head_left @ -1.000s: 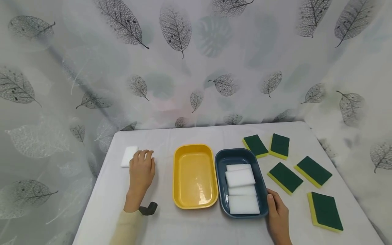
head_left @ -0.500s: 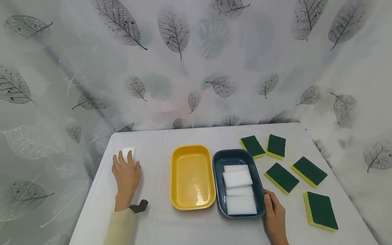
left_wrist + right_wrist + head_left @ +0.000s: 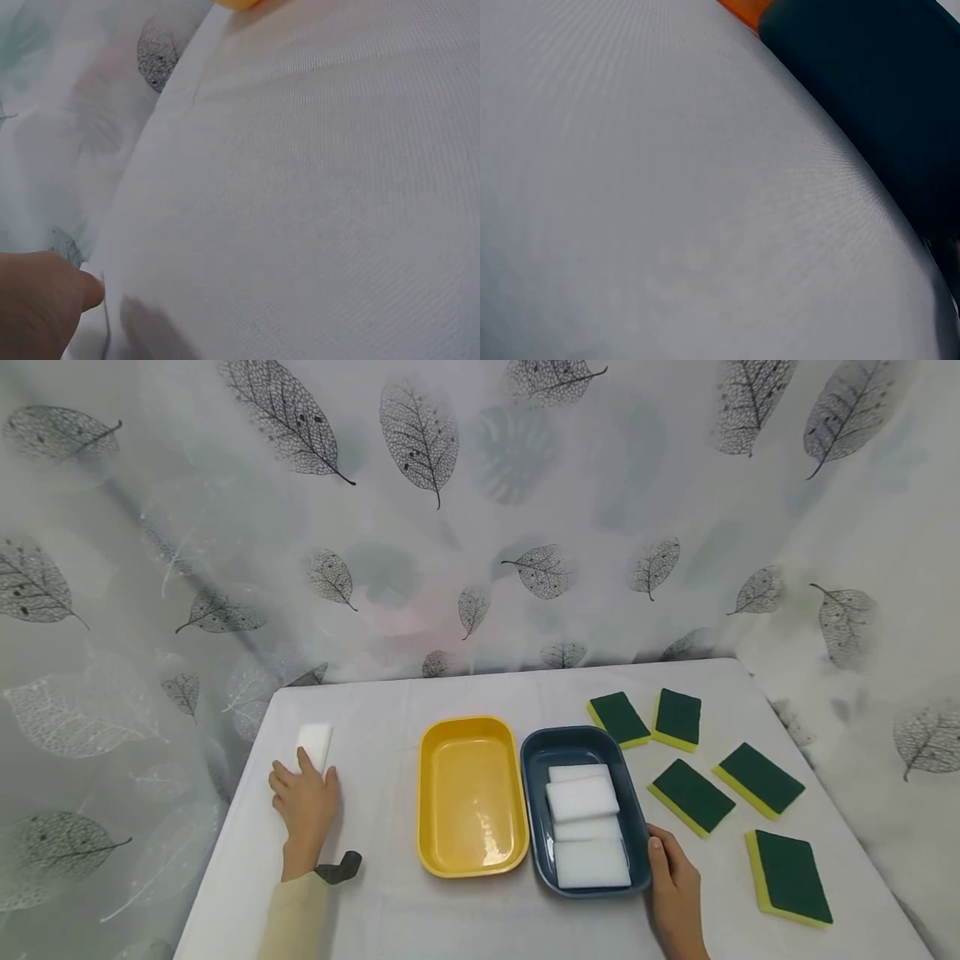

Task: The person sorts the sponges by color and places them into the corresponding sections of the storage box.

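My left hand (image 3: 306, 803) is at a white sponge block (image 3: 315, 743) on the table's left. The index finger lies over its near part, the thumb is by its right edge, and the other fingers spread to the left. In the left wrist view the thumb (image 3: 45, 300) shows beside the white block's edge. My right hand (image 3: 677, 889) holds the right rim of a dark blue tray (image 3: 532, 777); some of its fingers are hidden. Several white sponge blocks (image 3: 583, 798) lie overlapping in that tray. The right wrist view shows the tray's outer wall, without fingers.
A yellow tray (image 3: 472, 793) with nothing in it stands left of the blue one, against its side. Several green and yellow scouring sponges (image 3: 691, 797) lie spread over the right of the white-covered table (image 3: 390, 910). A leaf-patterned curtain (image 3: 480, 510) hangs behind.
My left hand has moved left and slightly back toward me, and its index finger has come down on the white sponge block. The right hand keeps its place at the blue tray.
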